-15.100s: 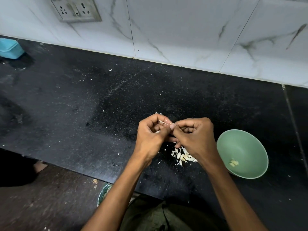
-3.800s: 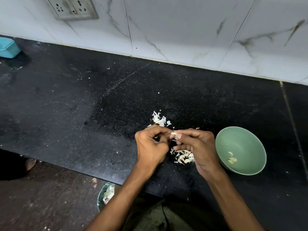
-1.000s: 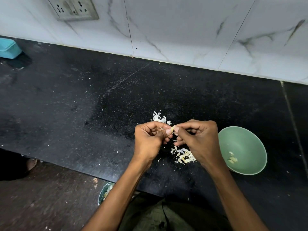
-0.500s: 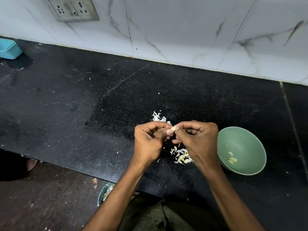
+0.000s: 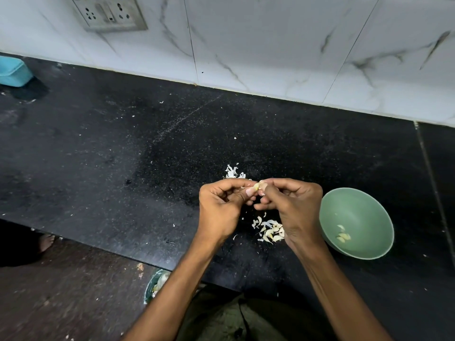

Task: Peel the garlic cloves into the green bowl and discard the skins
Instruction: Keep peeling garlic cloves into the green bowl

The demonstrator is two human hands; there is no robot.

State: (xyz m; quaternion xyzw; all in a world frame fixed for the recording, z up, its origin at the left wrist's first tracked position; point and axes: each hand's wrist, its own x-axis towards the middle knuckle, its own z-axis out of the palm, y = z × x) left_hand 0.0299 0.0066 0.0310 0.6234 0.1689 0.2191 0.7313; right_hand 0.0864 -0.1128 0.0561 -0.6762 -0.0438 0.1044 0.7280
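Both hands, left (image 5: 221, 205) & right (image 5: 293, 205), pinch garlic clove (image 5: 256, 186); clove mostly hidden, axis unclear.

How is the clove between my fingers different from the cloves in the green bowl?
The clove is pinched between both hands, left hand and right hand, above the counter; the bowl cloves lie loose in the green bowl. The held clove is mostly hidden by fingertips; the bowl cloves show fully. All look pale yellowish.

Dim, wide-angle edge bending, fairly sharp
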